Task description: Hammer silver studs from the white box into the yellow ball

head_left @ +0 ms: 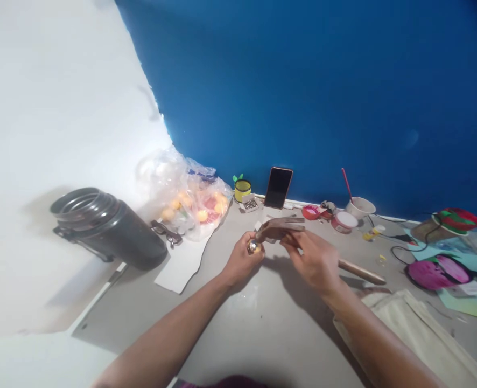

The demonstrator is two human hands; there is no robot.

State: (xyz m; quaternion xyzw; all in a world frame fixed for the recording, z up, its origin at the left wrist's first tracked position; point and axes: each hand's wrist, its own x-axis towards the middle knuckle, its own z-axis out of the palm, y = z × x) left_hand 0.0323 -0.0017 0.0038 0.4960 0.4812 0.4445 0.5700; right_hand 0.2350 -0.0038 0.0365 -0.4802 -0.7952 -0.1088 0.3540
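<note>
My right hand [313,264] is wrapped round a claw hammer [362,271] close to its head, and the wooden handle sticks out to the right behind the hand. The rusty brown head points left, its striking end over my left hand [240,261]. Closed fingers of that left hand grip a small shiny round metal piece [253,247], with something yellowish at its edge. Whether the hammer touches the metal piece, I cannot tell. Both hands are above the grey table [238,339].
A dark flask [113,231] stands open at the left, beside eyeglasses [168,234] and a plastic bag [198,205]. Behind are a small box of metal pieces [250,203] and a phone [279,187]. Rightward are a white cup [360,208], a pink item [438,271] and beige cloth [412,328].
</note>
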